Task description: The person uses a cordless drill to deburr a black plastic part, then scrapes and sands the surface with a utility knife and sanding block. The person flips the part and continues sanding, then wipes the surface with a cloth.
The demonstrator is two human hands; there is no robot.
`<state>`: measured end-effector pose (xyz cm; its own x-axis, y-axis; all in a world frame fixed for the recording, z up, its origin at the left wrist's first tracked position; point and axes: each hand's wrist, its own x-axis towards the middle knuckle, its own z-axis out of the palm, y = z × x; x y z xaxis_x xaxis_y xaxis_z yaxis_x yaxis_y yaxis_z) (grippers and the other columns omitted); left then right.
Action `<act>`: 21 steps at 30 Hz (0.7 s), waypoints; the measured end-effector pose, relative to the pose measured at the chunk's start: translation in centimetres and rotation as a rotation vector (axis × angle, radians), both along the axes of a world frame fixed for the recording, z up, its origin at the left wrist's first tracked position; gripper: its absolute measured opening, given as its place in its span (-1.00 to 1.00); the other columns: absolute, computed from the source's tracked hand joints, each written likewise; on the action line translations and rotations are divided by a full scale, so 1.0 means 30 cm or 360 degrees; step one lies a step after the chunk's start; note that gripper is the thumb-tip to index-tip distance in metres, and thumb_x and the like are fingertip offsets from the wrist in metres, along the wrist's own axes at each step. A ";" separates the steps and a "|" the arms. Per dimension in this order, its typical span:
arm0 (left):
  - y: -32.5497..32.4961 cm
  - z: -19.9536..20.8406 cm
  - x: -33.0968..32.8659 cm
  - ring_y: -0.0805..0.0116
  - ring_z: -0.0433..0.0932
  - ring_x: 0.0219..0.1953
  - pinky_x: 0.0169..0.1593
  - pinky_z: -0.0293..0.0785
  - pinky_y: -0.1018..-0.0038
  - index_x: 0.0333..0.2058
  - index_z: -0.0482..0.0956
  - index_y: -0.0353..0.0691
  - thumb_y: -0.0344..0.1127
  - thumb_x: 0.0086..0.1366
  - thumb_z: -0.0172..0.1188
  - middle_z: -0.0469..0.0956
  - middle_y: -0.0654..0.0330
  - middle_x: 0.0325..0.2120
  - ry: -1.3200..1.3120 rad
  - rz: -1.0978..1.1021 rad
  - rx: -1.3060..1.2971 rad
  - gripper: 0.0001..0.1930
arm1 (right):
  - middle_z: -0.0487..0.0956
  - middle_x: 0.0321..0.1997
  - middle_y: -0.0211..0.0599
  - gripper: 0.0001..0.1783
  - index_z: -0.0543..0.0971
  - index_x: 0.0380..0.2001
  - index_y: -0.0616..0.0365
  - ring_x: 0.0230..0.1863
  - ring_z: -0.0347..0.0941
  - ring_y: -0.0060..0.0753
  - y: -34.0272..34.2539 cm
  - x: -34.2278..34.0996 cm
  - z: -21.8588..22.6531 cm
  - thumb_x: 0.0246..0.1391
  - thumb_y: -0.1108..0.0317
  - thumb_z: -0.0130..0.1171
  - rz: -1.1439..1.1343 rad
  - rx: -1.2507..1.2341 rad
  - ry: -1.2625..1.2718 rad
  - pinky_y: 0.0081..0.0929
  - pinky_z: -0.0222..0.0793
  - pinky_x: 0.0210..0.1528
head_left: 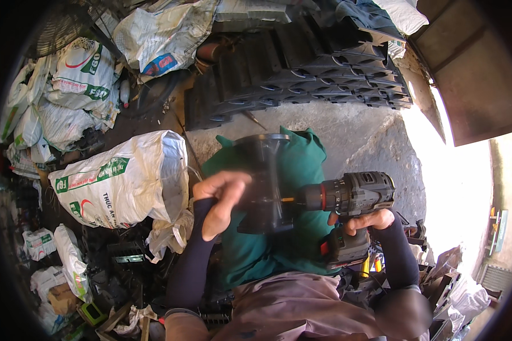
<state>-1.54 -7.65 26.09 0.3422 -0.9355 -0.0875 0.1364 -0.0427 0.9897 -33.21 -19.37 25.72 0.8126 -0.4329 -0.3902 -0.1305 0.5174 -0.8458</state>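
Observation:
My right hand (370, 220) is wrapped round the grip of a black cordless drill (361, 192) with a red ring behind its chuck. From the chuck a thin gold-coloured bit (288, 199) points left, its tip at a black curved plastic part (267, 162). That part stands across my lap on green trousers (310, 162). On the part's left side is my left hand (222, 199), fingers curled in and slightly blurred. Whatever lies between its fingertips, if anything, does not show.
Stacked black plastic parts (301, 62) stand beyond my knees on the concrete floor (370, 136). An open white woven sack (125, 182) lies at left, with more sacks (79, 79) behind it. Dark loose pieces (125, 256) clutter the lower left. A metal door panel (478, 74) hangs at right.

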 end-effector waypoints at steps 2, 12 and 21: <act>-0.051 -0.015 -0.024 0.67 0.31 -0.60 -0.50 0.17 0.66 -0.34 0.62 -0.32 -0.28 0.35 0.04 0.41 0.40 -0.66 -0.0178 0.0230 -0.0228 -0.75 | 0.61 -0.29 -0.16 -0.42 0.44 0.00 0.29 -0.53 0.48 -0.49 0.008 0.003 -0.004 -0.07 0.32 0.40 0.0005 -0.0055 -0.0032 -0.55 0.42 -0.47; -0.121 -0.037 -0.048 0.55 0.31 -0.62 -0.49 0.17 0.59 -0.38 0.59 -0.36 0.05 0.33 -0.19 0.37 0.30 -0.69 -0.0243 0.0037 -0.0491 -0.45 | 0.61 -0.30 -0.25 -0.45 0.47 -0.05 0.25 -0.45 0.49 -0.52 0.031 -0.066 -0.059 -0.14 0.37 0.43 0.0019 0.0086 0.0049 -0.54 0.44 -0.39; -0.115 -0.064 -0.035 0.49 0.27 -0.61 -0.48 0.15 0.58 -0.33 0.51 -0.41 -0.04 0.34 -0.23 0.32 0.24 -0.67 -0.0069 0.0254 -0.0435 -0.50 | 0.62 -0.27 -0.30 -0.46 0.50 -0.07 0.21 -0.33 0.52 -0.53 0.010 -0.026 0.002 -0.18 0.43 0.44 0.0115 0.0147 0.0073 -0.52 0.48 -0.27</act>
